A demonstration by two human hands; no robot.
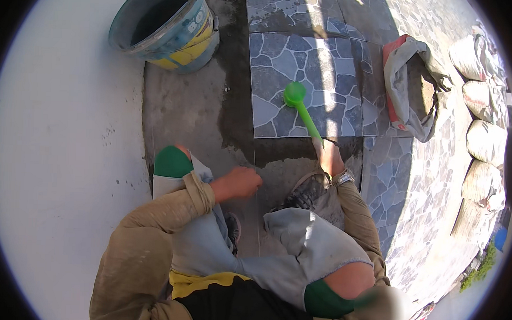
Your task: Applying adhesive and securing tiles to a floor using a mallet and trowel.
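Observation:
My right hand (328, 157) is closed around the handle of a bright green mallet (306, 118). The mallet's round head (295, 93) is over a grey stone-patterned floor tile (274, 118), and I cannot tell whether it touches. My left hand (241, 183) is a fist above the bare concrete (184, 112), left of the right hand. Whatever its fingers may hold is hidden. Dark, wet-looking mortar (237, 128) runs along the tile's left and near edges.
A blue-grey bucket (200, 55) with a yellow label stands far left against a white wall (65, 125). An opened sack (399, 86) sits on tiles to the right. Several filled sacks (485, 142) line the far right. My shoe (308, 191) rests near my right hand.

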